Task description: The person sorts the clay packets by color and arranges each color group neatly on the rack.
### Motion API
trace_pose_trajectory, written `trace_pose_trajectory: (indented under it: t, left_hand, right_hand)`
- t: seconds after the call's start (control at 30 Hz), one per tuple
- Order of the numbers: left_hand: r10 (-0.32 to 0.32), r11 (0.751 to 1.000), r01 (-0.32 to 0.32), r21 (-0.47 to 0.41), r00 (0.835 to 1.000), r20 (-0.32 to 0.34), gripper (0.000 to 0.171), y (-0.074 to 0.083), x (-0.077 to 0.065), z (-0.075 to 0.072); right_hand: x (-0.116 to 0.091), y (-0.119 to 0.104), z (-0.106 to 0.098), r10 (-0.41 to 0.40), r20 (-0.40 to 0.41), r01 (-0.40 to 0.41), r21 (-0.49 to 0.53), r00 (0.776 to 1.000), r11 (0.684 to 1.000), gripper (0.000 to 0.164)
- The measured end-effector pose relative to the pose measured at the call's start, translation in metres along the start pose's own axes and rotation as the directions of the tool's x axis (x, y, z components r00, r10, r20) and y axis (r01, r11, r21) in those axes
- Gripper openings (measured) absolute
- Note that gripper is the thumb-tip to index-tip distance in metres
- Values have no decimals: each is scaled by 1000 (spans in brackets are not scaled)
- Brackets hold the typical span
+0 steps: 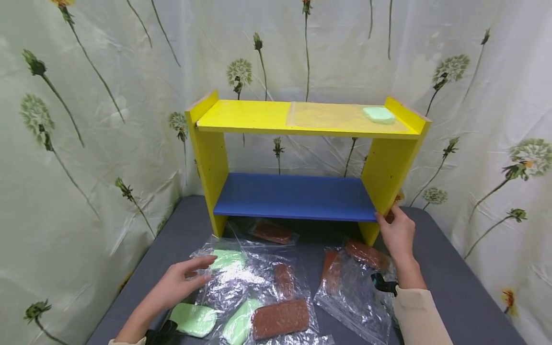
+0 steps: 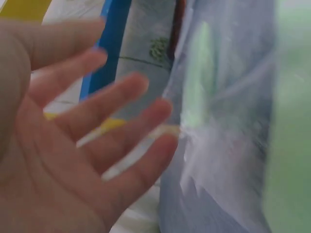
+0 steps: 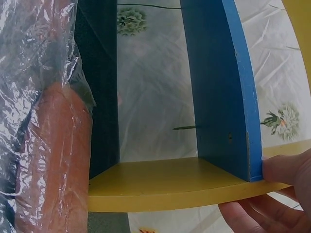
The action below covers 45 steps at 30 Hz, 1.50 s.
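Observation:
A small yellow shelf unit (image 1: pixel 250 115) with a blue lower shelf board (image 1: pixel 293 196) stands on the table. My right hand (image 1: pixel 397 235) grips its right side panel (image 1: pixel 390 167) near the blue board's end. In the right wrist view, that thumb (image 3: pixel 282 169) lies by the blue board's edge and the fingers (image 3: pixel 252 213) are on the panel's outer face. My left hand (image 1: pixel 181 280) is held with fingers apart beside a clear plastic bag (image 1: pixel 258 258) and a pale green rounded block (image 1: pixel 227 258); it holds nothing.
More green blocks (image 1: pixel 194 320) and a brown rounded block (image 1: pixel 280 318) lie at the front. Another clear zip bag (image 1: pixel 358 302) with brown blocks is at right. A wrapped brown block (image 1: pixel 271 232) sits beneath the shelf. A mint block (image 1: pixel 378 114) tops the unit. Flowered cloth (image 1: pixel 108 143) hangs behind.

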<state>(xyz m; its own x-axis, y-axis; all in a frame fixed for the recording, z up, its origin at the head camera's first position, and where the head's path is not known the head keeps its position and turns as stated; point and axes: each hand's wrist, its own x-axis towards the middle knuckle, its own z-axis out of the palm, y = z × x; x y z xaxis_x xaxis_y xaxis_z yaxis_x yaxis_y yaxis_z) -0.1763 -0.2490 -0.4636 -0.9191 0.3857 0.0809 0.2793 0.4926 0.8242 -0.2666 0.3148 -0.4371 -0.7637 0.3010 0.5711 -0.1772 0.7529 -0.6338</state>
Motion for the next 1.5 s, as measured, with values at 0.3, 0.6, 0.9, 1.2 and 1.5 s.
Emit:
trace_pose_trajectory:
  t: [0.3, 0.6, 0.9, 1.2, 1.5]
  left_hand:
    - [-46, 997, 55, -45, 982, 185, 44, -8, -30, -2]
    - [-19, 995, 42, -89, 967, 253, 51, -19, -46, -1]
    - [16, 998, -34, 60, 963, 269, 58, -30, -44, 3]
    - [118, 982, -159, 98, 936, 331, 70, -38, -43, 5]
    - [59, 997, -71, 35, 958, 280, 54, -42, -43, 5]
  right_hand:
    - [1, 2, 2, -4, 6, 4, 1, 1000, 1000, 31]
    - [2, 3, 2, 2, 19, -2, 0, 1000, 1000, 33]
    - [4, 3, 2, 21, 40, -22, 22, 999, 1000, 34]
    - [3, 4, 0, 16, 28, -16, 1, 999, 1000, 33]
    - [1, 4, 1, -3, 18, 4, -6, 1000, 1000, 31]
